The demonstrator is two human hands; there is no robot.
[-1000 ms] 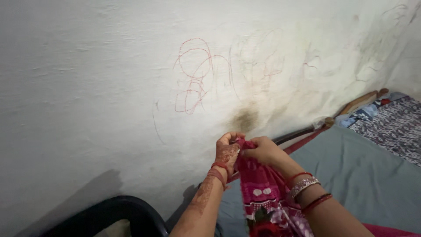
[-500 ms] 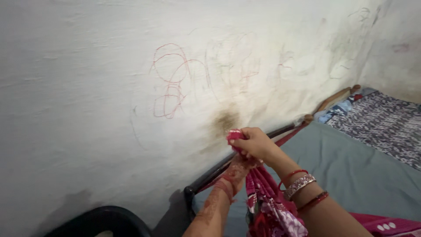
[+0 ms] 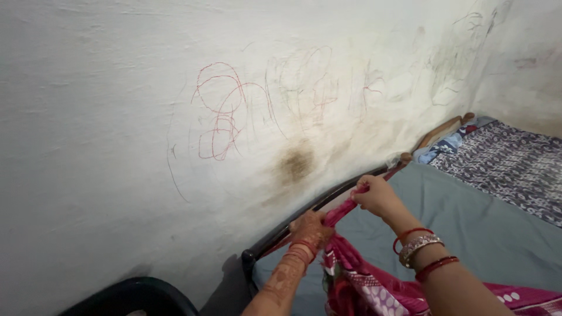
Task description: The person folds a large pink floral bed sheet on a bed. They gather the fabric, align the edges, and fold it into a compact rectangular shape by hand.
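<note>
Hands stretch a strip of pink patterned cloth (image 3: pixel 363 287) taut over a bed beside a scribbled wall. The left hand (image 3: pixel 309 229), its back and forearm marked with henna, is closed in a fist around the cloth low down, close to the dark metal bed rail (image 3: pixel 304 212). The right hand (image 3: pixel 377 196) is raised a little higher and further along, its fingers (image 3: pixel 364 186) pinched tight on the twisted end of the same cloth, so that a short length runs straight between the two hands. The rest of the fabric, pink with white and dark patches, hangs down in folds beneath the wrists and spreads along the bottom edge of the view. Red and silver bangles (image 3: pixel 422 248) circle the right wrist; red ones sit on the left. A grey-green sheet (image 3: pixel 486 234) covers the mattress under the hands, with a blue-and-white printed cover (image 3: pixel 509 164) lying further back. The whitewashed wall (image 3: pixel 117 117) carries red scrawls (image 3: pixel 225 111) and a brown stain (image 3: pixel 295 164). A dark rounded object (image 3: pixel 134 295) shows at the lower left.
</note>
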